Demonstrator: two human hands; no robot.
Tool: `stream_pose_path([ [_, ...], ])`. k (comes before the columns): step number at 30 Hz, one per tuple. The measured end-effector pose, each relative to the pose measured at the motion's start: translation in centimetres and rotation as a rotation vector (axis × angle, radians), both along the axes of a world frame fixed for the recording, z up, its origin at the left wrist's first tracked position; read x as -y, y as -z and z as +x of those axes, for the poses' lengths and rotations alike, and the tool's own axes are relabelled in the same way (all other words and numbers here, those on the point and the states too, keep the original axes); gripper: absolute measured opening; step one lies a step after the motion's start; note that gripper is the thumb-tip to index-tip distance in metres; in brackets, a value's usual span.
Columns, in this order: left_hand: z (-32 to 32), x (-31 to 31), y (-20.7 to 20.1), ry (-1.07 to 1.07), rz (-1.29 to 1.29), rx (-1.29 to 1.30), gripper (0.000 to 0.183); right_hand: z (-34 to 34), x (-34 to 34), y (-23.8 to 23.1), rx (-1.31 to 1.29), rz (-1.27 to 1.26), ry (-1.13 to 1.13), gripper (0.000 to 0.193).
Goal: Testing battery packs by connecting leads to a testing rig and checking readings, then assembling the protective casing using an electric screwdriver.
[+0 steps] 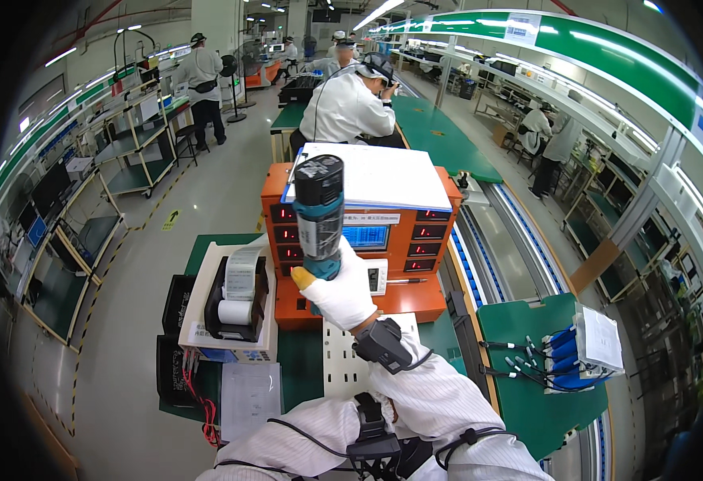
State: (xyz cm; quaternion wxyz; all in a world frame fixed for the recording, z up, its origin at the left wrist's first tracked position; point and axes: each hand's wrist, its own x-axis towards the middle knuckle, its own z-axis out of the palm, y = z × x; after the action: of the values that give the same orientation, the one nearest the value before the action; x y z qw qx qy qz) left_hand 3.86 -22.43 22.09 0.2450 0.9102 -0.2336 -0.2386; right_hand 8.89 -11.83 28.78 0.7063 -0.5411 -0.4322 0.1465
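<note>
My right hand, in a white glove with a yellow fingertip, is closed around a teal and black cordless screwdriver. The tool stands upright in the grip, its black end topmost, in front of an orange test instrument with red digit displays and a blue screen. Below the wrist lies a white slotted plate. My left forearm crosses in from the lower left; its hand is mostly hidden behind the right sleeve, so its fingers do not show.
Left of the instrument is a white tester bearing a label printer, with red leads and a paper sheet nearby. A blue cell pack with black cables sits on the right green board. A roller conveyor runs alongside; a co-worker sits ahead.
</note>
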Motion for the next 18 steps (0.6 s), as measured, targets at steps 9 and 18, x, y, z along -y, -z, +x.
stream_pose_path([
  [9,-0.1,0.0,0.5,-0.004,0.003,-0.003,0.072,-0.1,0.1,-0.1,0.0,0.004,0.022,0.036],
  [18,0.6,0.4,1.0,0.002,-0.01,-0.003,0.074,0.7,0.7,-0.3,-0.03,-0.025,-0.024,0.044],
])
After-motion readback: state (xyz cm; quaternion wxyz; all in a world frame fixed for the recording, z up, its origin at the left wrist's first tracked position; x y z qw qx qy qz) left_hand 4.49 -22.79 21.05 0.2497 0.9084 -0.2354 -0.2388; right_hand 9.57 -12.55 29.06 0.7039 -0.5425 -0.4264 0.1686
